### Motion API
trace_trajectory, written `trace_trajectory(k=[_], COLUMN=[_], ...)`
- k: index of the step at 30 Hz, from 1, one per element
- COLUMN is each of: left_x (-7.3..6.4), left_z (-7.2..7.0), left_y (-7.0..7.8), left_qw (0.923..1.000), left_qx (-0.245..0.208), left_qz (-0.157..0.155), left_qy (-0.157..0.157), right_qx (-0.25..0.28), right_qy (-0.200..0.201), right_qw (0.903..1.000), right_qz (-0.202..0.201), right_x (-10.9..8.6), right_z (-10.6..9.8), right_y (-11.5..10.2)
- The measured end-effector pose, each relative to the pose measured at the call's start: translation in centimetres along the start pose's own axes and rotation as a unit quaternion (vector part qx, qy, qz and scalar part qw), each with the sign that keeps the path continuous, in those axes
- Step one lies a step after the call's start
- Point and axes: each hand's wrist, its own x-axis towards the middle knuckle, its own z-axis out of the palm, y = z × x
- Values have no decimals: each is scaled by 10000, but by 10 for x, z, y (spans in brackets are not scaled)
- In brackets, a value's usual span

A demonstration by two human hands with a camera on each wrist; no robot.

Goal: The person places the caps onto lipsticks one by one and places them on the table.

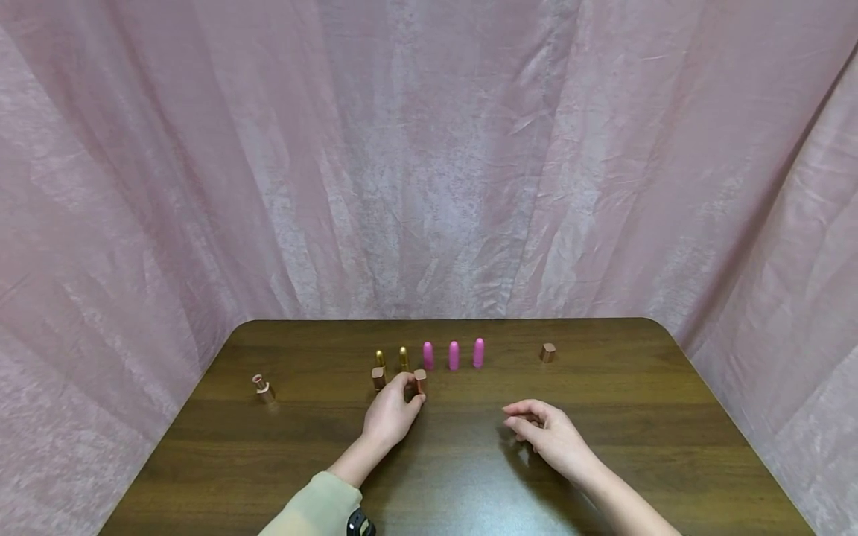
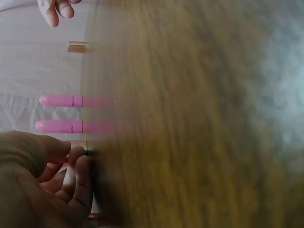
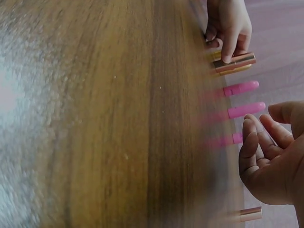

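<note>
My left hand (image 1: pixel 392 413) pinches a rose-gold lipstick (image 1: pixel 420 380) upright between thumb and fingers, at the table's middle. Just left of that hand stands another rose-gold lipstick (image 1: pixel 378 378). Behind them are two slim gold tubes (image 1: pixel 404 359), partly hidden. Three pink bullet-shaped tubes (image 1: pixel 453 356) stand in a row to the right of the gold ones. In the right wrist view, the held lipstick (image 3: pixel 242 61) shows a dark seam around its body. My right hand (image 1: pixel 553 439) hovers over the table's right half, fingers loosely bent and holding nothing.
At far left stands a rose-gold lipstick without its cap (image 1: pixel 264 389). A short rose-gold piece like a lipstick cap (image 1: pixel 548 353) stands at the back right. All of it is on a brown wooden table (image 1: pixel 268 454), with pink curtains (image 1: pixel 429 186) behind and beside it.
</note>
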Motion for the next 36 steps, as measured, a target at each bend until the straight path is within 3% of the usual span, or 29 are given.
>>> trace_trajectory(k=[8,13,17,22,28,33,36], left_x=[-11,-29,-44,-57,-65,-67,-68], left_z=[-12,-27,-35,-38,-38,-36,-33], left_y=[2,7,11,18,30,37,39], left_qw=[9983,9948,9898,9784,9527,9286,9096], left_qx=[-117,185,652,1175,1621,1893,2050], left_qz=[-114,-219,-7,844,2098,2917,3439], left_qy=[-554,-981,-1265,-1479,-1487,-1300,-1112], right_qx=[89,111,-47,-408,-1304,-2540,-2987], right_qy=[-27,46,160,345,535,817,942], right_qw=[9999,9999,9996,9983,9900,9630,9483], right_qz=[61,86,241,249,4,-380,-510], right_x=[-1,-2,-2,1,8,17,25], right_z=[-2,-11,-21,-36,-54,-70,-80], right_y=[3,9,12,16,21,27,30])
